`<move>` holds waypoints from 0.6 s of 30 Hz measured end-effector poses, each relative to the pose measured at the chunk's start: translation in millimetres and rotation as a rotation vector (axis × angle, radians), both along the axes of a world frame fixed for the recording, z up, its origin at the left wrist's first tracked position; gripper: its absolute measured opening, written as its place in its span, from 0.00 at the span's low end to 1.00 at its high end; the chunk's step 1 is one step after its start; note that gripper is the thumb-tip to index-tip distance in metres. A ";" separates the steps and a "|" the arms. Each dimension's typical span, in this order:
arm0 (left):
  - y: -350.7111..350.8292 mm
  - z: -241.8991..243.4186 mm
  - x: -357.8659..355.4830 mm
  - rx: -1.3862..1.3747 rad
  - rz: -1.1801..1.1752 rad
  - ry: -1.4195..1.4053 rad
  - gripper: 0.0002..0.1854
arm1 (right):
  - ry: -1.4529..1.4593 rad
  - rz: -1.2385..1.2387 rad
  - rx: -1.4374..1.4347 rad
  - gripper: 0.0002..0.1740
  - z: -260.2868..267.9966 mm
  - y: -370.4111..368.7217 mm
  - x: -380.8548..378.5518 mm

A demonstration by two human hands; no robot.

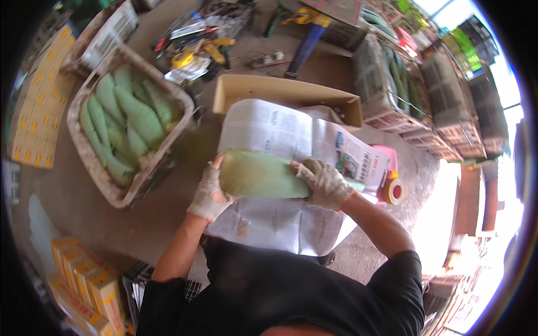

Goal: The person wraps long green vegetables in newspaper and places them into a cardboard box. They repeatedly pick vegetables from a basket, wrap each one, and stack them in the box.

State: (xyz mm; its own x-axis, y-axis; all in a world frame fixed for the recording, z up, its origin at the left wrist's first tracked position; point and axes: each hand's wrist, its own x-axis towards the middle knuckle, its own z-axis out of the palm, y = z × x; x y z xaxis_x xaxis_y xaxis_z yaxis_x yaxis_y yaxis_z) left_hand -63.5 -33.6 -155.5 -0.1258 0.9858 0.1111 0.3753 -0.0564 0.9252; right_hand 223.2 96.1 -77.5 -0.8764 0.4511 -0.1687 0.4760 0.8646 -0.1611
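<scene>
A broad green aloe vera leaf (265,174) lies crosswise between my hands, over spread newspaper sheets (269,130). My left hand (212,191), in a whitish fingerless work glove, grips the wide pale end. Further right, my right hand (323,182), gloved alike, is closed over the leaf where it narrows. Beyond the newspaper stands an open cardboard box (288,86) with crumpled paper inside. A tape dispenser with a roll of tape (394,191) sits at the newspaper's right edge, beside a pink object (388,155).
At the left, a dirty plastic crate (126,199) holds several aloe leaves (136,109). Tools and bags (193,54) lie on the floor ahead. Stacked crates of long leaves (395,84) stand at the right. Taped cartons (88,285) are at lower left, more (42,105) at far left.
</scene>
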 end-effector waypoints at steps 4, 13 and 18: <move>20.9 9.3 -5.0 0.026 -0.083 0.085 0.58 | 0.209 -0.088 -0.053 0.36 -0.1 -2.6 16.9; 13.6 -9.5 -16.5 0.023 0.017 0.381 0.57 | 0.555 -0.228 0.018 0.55 17.4 -28.7 42.2; -26.9 -14.6 -65.7 -0.235 0.124 0.187 0.32 | 0.473 -0.139 -0.017 0.50 -10.8 -69.0 44.2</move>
State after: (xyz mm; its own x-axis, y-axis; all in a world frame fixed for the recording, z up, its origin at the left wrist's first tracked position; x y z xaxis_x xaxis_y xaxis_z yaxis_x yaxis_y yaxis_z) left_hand -129.2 -60.5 -170.1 -0.2453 0.9657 -0.0854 0.5310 0.2075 0.8216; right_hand 267.3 27.0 -88.3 -0.7903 0.5700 0.2248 0.4580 0.7932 -0.4012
